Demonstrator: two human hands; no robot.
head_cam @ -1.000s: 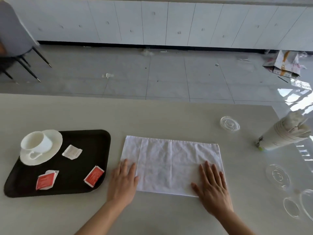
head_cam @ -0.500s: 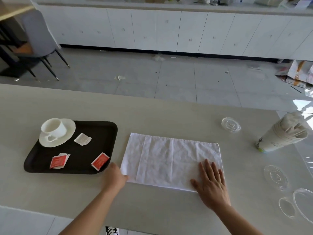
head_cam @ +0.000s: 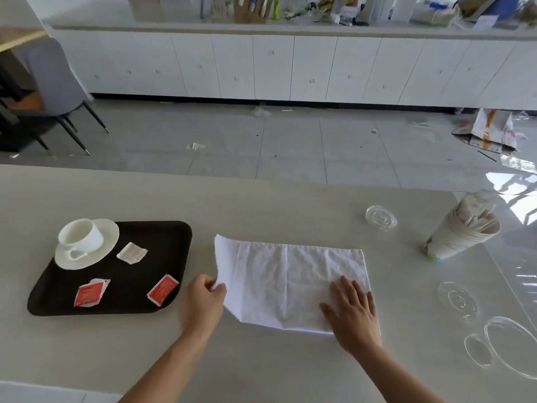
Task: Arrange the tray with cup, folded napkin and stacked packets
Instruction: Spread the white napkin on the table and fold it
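A white napkin (head_cam: pixel 290 280) lies spread on the table, to the right of a black tray (head_cam: pixel 162 251). My left hand (head_cam: pixel 203 303) pinches the napkin's near left edge and has lifted that edge off the table. My right hand (head_cam: pixel 353 318) lies flat with fingers apart on the napkin's near right corner. On the tray's far left a white cup (head_cam: pixel 81 235) stands on a saucer (head_cam: pixel 109 237). Three packets lie apart on the tray: a white packet (head_cam: pixel 132 253) and two red packets (head_cam: pixel 90 293) (head_cam: pixel 162 290).
A stack of paper cups (head_cam: pixel 462 231) lies tilted at the table's right. Clear plastic lids (head_cam: pixel 380 218) (head_cam: pixel 457 299) (head_cam: pixel 511 347) are scattered near the right edge. Beyond the table is tiled floor, a grey chair (head_cam: pixel 55 88) and white cabinets (head_cam: pixel 290 68).
My left hand went from flat on the napkin's left corner to gripping its left edge and raising it. The right hand stayed pressed on the right corner. The camera tilted up.
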